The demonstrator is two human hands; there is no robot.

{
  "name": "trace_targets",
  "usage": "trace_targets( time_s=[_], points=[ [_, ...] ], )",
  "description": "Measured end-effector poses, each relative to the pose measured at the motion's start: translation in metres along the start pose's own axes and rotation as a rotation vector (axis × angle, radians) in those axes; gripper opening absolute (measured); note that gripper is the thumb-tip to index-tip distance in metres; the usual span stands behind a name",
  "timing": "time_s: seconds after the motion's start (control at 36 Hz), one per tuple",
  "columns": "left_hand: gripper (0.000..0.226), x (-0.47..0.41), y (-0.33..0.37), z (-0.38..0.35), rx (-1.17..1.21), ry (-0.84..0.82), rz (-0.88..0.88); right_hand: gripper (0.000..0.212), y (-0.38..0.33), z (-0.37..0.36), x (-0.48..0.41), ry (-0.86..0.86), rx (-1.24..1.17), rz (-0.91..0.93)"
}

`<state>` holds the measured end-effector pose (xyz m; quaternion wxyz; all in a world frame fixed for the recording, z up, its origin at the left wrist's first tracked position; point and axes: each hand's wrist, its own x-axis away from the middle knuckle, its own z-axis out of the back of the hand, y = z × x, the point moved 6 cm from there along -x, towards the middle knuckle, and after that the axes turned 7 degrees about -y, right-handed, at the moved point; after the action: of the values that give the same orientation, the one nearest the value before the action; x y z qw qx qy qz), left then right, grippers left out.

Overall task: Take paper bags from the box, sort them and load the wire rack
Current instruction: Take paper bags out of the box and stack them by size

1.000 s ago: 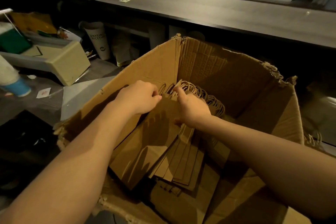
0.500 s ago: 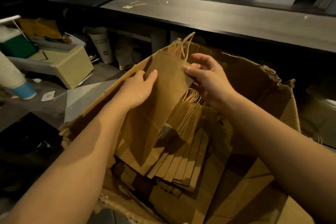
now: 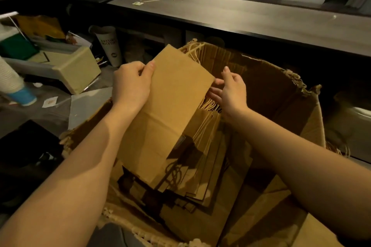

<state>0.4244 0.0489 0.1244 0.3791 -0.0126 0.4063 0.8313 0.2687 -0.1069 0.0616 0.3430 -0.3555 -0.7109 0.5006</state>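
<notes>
Paper bags lie flat and overlapping inside the torn cardboard box, their twine handles fanned toward its far wall. One bag is raised out of that pile and tilted, its bottom end down among the others and its handle end up by the box's far rim. The left hand grips its left edge, thumb on the front face and fingers curled behind. The right hand is at the bag's right edge, fingers loose and outstretched, holding nothing; whether the tips touch the paper I cannot tell. Beyond the box, to the left, a tall paper cup stands beneath the long dark bench, where a few thin sticks lie scattered.
</notes>
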Motion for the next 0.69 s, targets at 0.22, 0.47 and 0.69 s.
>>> trace_targets(
  time_s=[0.22,0.47,0.69],
  points=[
    [0.04,0.004,0.002,0.016,-0.064,0.127,-0.014,0.066,0.044,0.017,-0.008,-0.184,1.265,0.104],
    [0.036,0.009,-0.004,0.024,-0.162,0.177,0.04,0.103,0.073,-0.007,0.003,-0.4,1.755,0.128],
    [0.037,0.007,-0.005,0.022,-0.166,0.178,0.044,0.105,0.075,-0.01,0.006,-0.399,1.761,0.112]
  ],
)
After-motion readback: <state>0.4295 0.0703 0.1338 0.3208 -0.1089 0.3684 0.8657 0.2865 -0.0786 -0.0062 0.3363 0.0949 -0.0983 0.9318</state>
